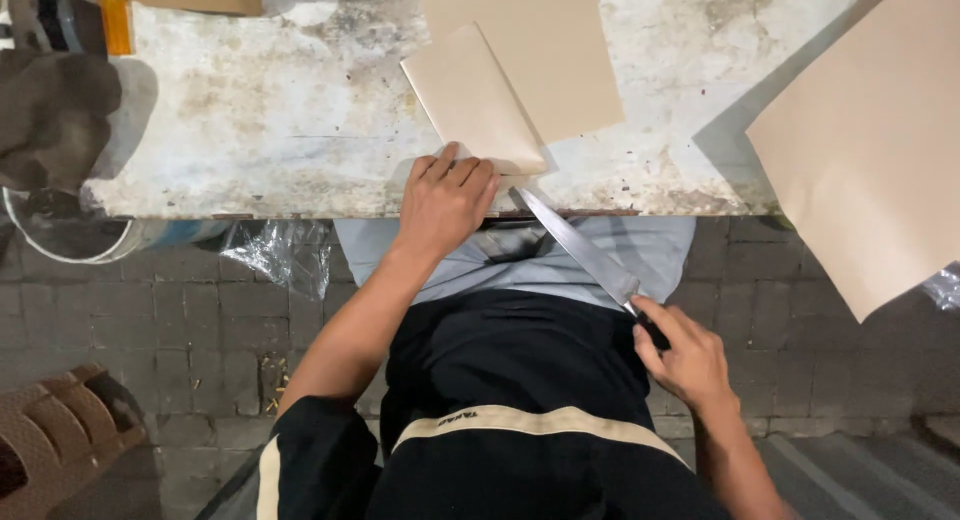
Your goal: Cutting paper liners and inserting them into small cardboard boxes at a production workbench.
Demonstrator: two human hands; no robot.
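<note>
Folded sheet (pixel 472 102) under left fingers (pixel 455 172), knife (pixel 580 248) seemingly inside.

Single head-worn view, looking steeply down over the person's own torso. Worn white table (pixel 300 110) fills the far half of frame, its near edge crossing at mid-height; brick floor (pixel 180 310) shows below, left and right of the body. Close range: left hand (pixel 445 202) and right hand (pixel 690 365) both within frame, forearms entering from the near edge. No second view to compare.
</note>
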